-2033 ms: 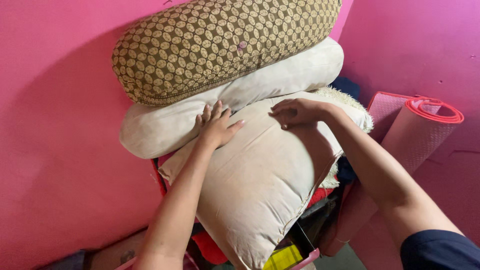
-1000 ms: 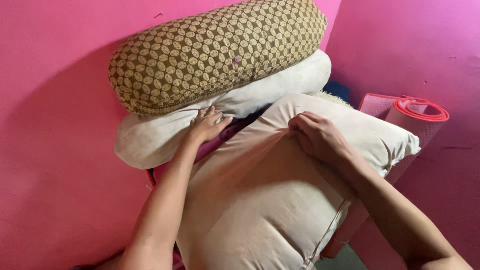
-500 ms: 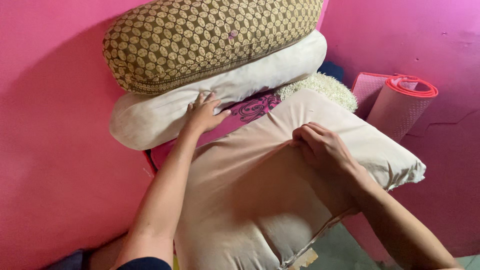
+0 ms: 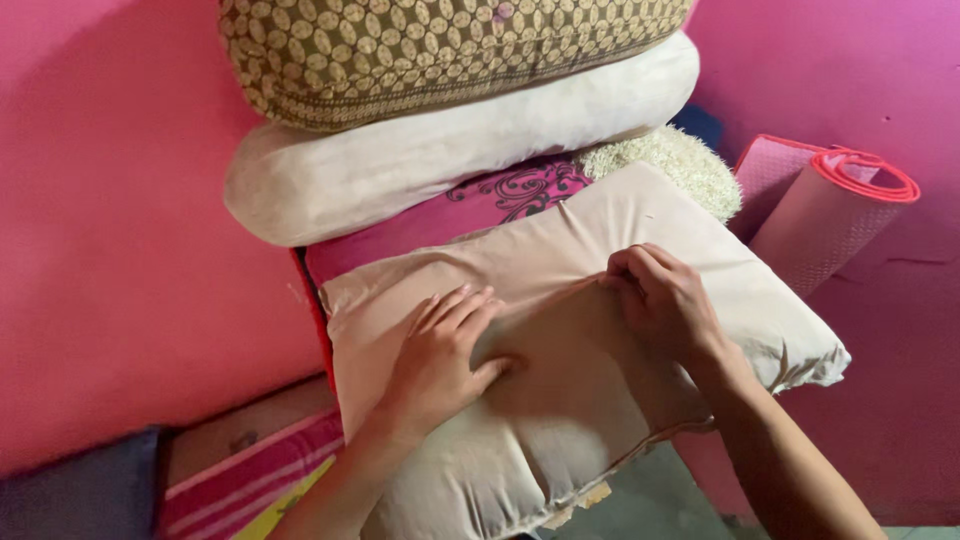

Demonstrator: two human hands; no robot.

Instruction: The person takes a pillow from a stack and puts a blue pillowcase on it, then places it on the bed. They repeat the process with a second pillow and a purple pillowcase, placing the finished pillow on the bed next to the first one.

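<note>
Four cushions are stacked in the corner of two pink walls (image 4: 110, 250). The nearest one, a plump beige fabric pillow (image 4: 560, 400) with a seam along its near edge, is drawn out toward the viewer and hangs partly over the near side of the pile.

The left hand (image 4: 440, 355) is laid flat on the left half of this pillow, fingers spread apart and pressed into the cloth — nothing is clasped in it. The right hand (image 4: 665, 300) is set on the pillow's right half, its fingers curled together and pinched on a fold of the cover, so that creases are pulled across the fabric toward it.

Just beyond the beige pillow, one magenta cushion with a dark scroll pattern (image 4: 470, 210) is seen, partly covered by the pillow. On top of that, one long cream bolster (image 4: 450, 145) is laid across, and on the bolster one olive-brown cushion with a pale circle pattern (image 4: 450, 45) is rested, cut off by the top edge.

To the right of the magenta cushion, one shaggy cream rug piece (image 4: 665, 160) is tucked. Farther right, one rolled pink foam mat (image 4: 830, 215) is leaned against the wall. At the near left — low down — one striped pink cloth (image 4: 250, 480) is visible.
</note>
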